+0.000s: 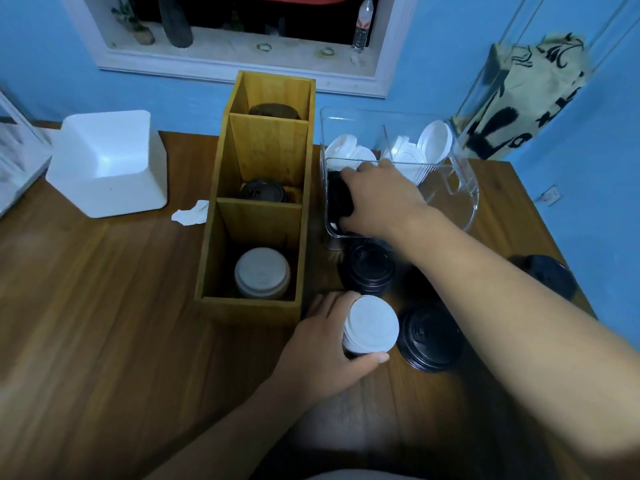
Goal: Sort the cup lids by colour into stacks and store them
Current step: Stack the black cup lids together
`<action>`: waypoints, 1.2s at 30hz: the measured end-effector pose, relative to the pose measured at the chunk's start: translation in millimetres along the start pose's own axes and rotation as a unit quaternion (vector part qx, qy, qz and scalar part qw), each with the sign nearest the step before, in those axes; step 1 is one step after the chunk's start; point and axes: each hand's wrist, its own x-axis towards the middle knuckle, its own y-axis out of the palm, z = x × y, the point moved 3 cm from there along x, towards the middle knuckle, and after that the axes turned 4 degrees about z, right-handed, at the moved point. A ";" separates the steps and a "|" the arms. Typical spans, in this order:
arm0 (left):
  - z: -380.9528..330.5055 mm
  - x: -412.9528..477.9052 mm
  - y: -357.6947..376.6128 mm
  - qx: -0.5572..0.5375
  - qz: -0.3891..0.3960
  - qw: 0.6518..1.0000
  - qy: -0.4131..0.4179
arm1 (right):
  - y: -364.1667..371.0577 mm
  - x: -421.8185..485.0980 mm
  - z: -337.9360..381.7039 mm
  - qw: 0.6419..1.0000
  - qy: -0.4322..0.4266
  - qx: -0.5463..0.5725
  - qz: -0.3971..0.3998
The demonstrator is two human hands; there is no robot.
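The left hand is gripping a white stack of lids, with fingers and thumb curling round its sides, just off the near end of the rack. Whether the stack is resting on the table cannot be told.

The right hand is reaching into the left part of the clear bin, its fingers curling round black lids. More white lids are leaning in the bin behind a divider.

Three black stacks are sitting on the table: one just in front of the bin, one touching the white stack, and one beyond the right forearm.

The wooden rack is holding white lids in its near compartment and dark lids in the middle one. The far one is holding something dark and unclear.

A white tub and crumpled paper are lying left of the rack.

A bag is hanging on the blue wall; its big black lettering is too folded to read. The label of the bottle on the sill is showing red and white, but its writing is illegible.
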 end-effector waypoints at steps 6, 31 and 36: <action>-0.3 -0.6 0.1 -0.008 -0.006 1.000 0.003 | -5.6 -104.1 -32.3 0.976 0.063 0.186 -0.097; 7.2 0.4 8.8 0.031 -0.012 0.999 0.003 | 164.8 -280.8 -120.9 0.946 0.190 0.261 0.019; 5.5 0.4 8.6 0.032 -0.014 0.999 0.005 | 155.4 -277.7 -116.1 0.905 0.230 0.350 -0.073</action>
